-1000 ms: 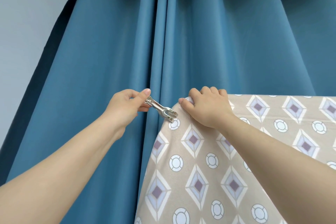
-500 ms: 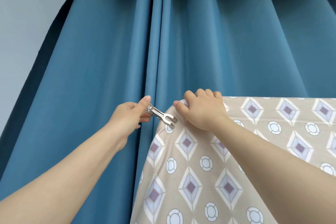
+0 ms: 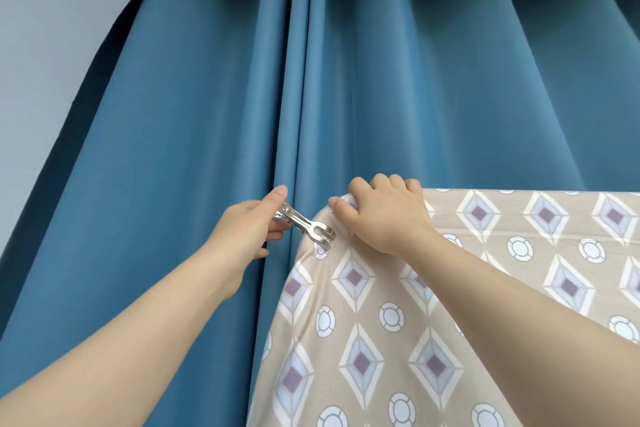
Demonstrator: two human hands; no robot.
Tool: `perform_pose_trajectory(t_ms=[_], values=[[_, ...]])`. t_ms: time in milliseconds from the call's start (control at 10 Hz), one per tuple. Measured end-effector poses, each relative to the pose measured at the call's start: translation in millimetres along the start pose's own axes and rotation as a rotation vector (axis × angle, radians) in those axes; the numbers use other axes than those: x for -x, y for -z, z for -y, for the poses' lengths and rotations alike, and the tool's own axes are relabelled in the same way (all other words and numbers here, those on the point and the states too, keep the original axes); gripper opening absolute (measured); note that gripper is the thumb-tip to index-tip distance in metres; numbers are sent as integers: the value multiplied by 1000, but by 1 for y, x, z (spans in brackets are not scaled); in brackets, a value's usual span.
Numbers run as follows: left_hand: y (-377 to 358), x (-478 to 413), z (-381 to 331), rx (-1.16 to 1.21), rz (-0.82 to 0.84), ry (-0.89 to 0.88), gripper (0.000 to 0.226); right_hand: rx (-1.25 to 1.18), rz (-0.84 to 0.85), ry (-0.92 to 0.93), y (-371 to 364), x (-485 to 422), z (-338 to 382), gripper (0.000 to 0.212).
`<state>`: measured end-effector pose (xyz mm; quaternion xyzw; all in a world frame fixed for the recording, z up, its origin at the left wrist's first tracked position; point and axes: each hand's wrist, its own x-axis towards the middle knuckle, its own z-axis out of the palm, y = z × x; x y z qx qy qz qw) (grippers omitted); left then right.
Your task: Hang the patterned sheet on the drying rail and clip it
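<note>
The right hand (image 3: 384, 218) grips the sheet (image 3: 363, 340) at its top corner to steady it while the left hand (image 3: 249, 225) pinches a clip (image 3: 304, 227) onto the edge.

Bare left hand (image 3: 247, 232) and left forearm (image 3: 138, 333); bare right hand (image 3: 384, 218) and right forearm (image 3: 519, 305); short fingernails (image 3: 282, 189)

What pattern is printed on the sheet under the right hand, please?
The sheet is beige with pale diamonds, purple-centred, and white rings; head view shows it.
</note>
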<state>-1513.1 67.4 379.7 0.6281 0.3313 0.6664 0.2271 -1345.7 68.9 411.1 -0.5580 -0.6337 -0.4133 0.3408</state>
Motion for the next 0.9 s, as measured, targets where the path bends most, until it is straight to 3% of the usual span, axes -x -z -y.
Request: perform_pose_trajectory(t_ms=[400,600,700,900], values=[[10,7,-8,-135,69,48,25,-7,26,-36,5,2,3,47],[10,8,-10,-114,21,8,30,-34,34,-48,8,4,5,46],[7,8,-6,-112,-53,-82,44,-96,23,-62,9,7,7,41],[2,28,1,-342,-112,-391,32,-245,-52,-129,7,34,16,38]])
